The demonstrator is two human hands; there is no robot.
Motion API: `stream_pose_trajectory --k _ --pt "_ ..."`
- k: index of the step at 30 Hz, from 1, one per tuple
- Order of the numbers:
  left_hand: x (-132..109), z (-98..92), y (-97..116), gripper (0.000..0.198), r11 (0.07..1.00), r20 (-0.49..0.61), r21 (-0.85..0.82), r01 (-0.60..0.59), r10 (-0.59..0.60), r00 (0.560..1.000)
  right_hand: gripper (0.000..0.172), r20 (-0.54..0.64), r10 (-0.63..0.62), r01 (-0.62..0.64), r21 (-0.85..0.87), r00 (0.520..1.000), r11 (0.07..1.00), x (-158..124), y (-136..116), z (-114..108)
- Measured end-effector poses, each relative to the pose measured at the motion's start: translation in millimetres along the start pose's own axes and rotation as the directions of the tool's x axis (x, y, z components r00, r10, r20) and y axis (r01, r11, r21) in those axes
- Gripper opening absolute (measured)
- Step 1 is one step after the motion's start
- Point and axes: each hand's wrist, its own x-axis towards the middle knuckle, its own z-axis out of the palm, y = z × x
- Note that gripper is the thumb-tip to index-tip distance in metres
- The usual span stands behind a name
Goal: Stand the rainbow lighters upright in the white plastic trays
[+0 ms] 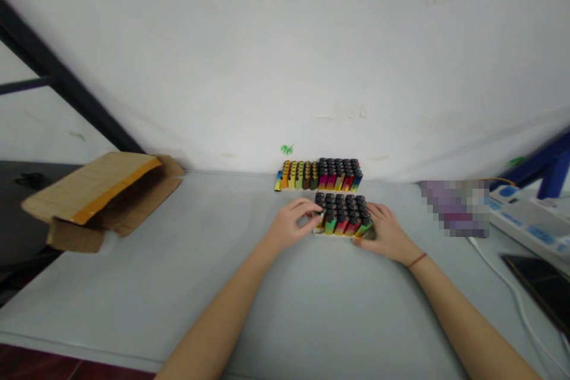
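Observation:
Two blocks of upright disposable lighters with black tops and rainbow-coloured bodies stand on the grey table top (178,291). The nearer block (342,217) sits just in front of the farther block (318,175), with a narrow gap between them. My left hand (291,222) grips the left end of the nearer block, its fingers curled over the lighter tops. Pressed against the block's right end, my right hand (385,231) cups it. A single lighter at the farther block's left end (278,181) leans out of line.
A torn cardboard box (102,196) lies at the table's left side. To the right are a pixelated object (454,208), a white device with blue labels (525,219), a dark phone (543,288) and a white cable (516,297). A white wall (285,53) rises behind.

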Motion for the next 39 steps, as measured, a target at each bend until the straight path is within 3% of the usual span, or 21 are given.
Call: stream_pose_trajectory --k 4,6,9,12,15,18,22,30,35,39 --pt "-1.2 -1.3 1.5 0.022 1.0 -0.011 0.02 -0.021 0.021 1.0 0.068 -0.005 -0.003 0.003 -0.003 1.0 1.0 -0.7 0.8 1.0" --pt "-1.5 -1.7 -2.5 0.02 0.998 -0.071 0.063 0.006 -0.002 0.997 0.068 -0.005 -0.002 0.002 -0.005 1.0 1.0 -0.9 1.0 1.1" --pt "0.6 -7.3 -14.3 0.016 0.956 -0.266 0.237 0.172 -0.106 0.958 0.068 0.0 -0.001 0.001 -0.003 1.0 1.0 -0.9 1.7 1.1" --pt "3.7 -19.2 -28.4 0.023 0.789 -0.39 0.473 0.392 -0.212 0.896 0.068 0.0 -0.003 0.003 0.008 1.0 1.0 -0.8 2.4 1.6" --pt "3.7 -27.8 -39.5 0.04 0.596 -0.377 0.625 0.504 -0.335 0.864 0.07 0.0 0.003 -0.003 0.006 1.0 1.0 -0.9 2.7 2.0" --pt "1.8 -26.9 -44.1 0.048 0.515 -0.324 0.707 0.485 -0.374 0.869 0.069 0.004 0.002 -0.002 -0.003 1.0 1.0 -1.1 2.2 1.8" --pt "2.6 -27.4 -39.6 0.043 0.491 -0.282 0.752 0.44 -0.364 0.888 0.067 -0.008 -0.001 0.001 -0.013 1.0 1.0 -1.1 1.8 1.4" --pt "2.1 -60.7 -31.9 0.029 0.45 -0.233 0.757 0.474 -0.492 0.839 0.066 -0.018 -0.011 0.01 -0.012 1.0 1.0 -0.5 2.6 2.0" --pt "1.1 -54.7 -38.9 0.044 0.461 -0.284 0.722 0.515 -0.482 0.829 0.066 -0.018 -0.017 0.016 -0.021 1.0 1.0 -0.3 2.4 1.0" --pt "2.2 -53.0 -40.0 0.036 0.464 -0.235 0.731 0.5 -0.517 0.823 0.068 -0.004 -0.004 0.004 -0.024 1.0 1.0 -0.4 2.2 1.0"
